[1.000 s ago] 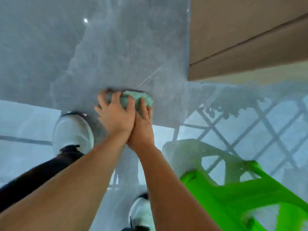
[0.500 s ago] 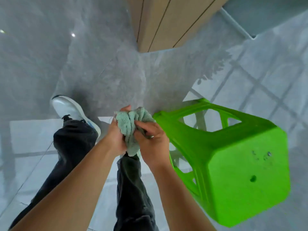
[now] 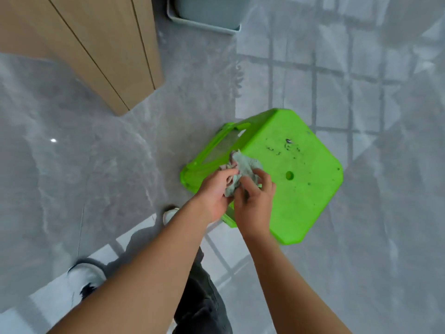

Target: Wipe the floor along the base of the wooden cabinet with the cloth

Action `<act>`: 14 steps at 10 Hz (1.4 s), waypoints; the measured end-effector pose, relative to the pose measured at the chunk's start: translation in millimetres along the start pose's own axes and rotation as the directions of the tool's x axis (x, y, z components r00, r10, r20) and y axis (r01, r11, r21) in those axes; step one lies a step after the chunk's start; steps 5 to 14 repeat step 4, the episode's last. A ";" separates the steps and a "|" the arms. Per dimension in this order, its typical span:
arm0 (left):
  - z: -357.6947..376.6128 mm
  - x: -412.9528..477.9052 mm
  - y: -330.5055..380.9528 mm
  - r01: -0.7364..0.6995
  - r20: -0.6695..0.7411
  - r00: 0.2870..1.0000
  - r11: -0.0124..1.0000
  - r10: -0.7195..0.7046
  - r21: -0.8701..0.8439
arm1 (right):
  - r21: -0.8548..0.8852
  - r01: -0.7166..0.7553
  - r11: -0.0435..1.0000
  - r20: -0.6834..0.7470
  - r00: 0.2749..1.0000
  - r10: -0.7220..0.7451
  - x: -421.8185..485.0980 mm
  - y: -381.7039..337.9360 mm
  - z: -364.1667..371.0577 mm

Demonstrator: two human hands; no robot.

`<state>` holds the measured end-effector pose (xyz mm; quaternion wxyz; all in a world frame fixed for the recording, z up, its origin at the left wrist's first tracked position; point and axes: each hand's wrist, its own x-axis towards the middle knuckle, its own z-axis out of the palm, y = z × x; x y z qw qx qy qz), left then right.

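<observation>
A crumpled pale green cloth [image 3: 244,168] is bunched up in the air between both hands, above the near-left corner of a green stool. My left hand [image 3: 213,192] grips its left side and my right hand [image 3: 255,200] grips its right side. The wooden cabinet [image 3: 96,44] stands at the upper left, its corner meeting the glossy grey floor [image 3: 96,165] well away from the cloth.
A bright green plastic stool [image 3: 301,179] with dark specks stands right of centre under my hands. A pale grey bin [image 3: 207,13] sits at the top beside the cabinet. My white shoes [image 3: 84,276] and dark trousers show below.
The cloth was pressed on the floor near the cabinet base a second ago. Both hands have lifted it and now hold it bunched over the stool; the view has risen and turned.
</observation>
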<state>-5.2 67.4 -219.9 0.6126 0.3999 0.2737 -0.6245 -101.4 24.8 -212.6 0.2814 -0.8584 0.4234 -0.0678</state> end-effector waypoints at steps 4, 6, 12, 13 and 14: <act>-40.7 -130.6 -5.6 -0.227 -0.031 0.829 0.387 0.558 0.894 | -0.349 -0.130 0.928 0.233 0.947 0.221 -45.6 -7.1 -80.8; -40.7 -130.6 -5.6 -0.227 -0.031 0.829 0.387 0.558 0.894 | -0.349 -0.130 0.928 0.233 0.947 0.221 -45.6 -7.1 -80.8; -40.7 -130.6 -5.6 -0.227 -0.031 0.829 0.387 0.558 0.894 | -0.349 -0.130 0.928 0.233 0.947 0.221 -45.6 -7.1 -80.8; -40.7 -130.6 -5.6 -0.227 -0.031 0.829 0.387 0.558 0.894 | -0.349 -0.130 0.928 0.233 0.947 0.221 -45.6 -7.1 -80.8; -40.7 -130.6 -5.6 -0.227 -0.031 0.829 0.387 0.558 0.894 | -0.349 -0.130 0.928 0.233 0.947 0.221 -45.6 -7.1 -80.8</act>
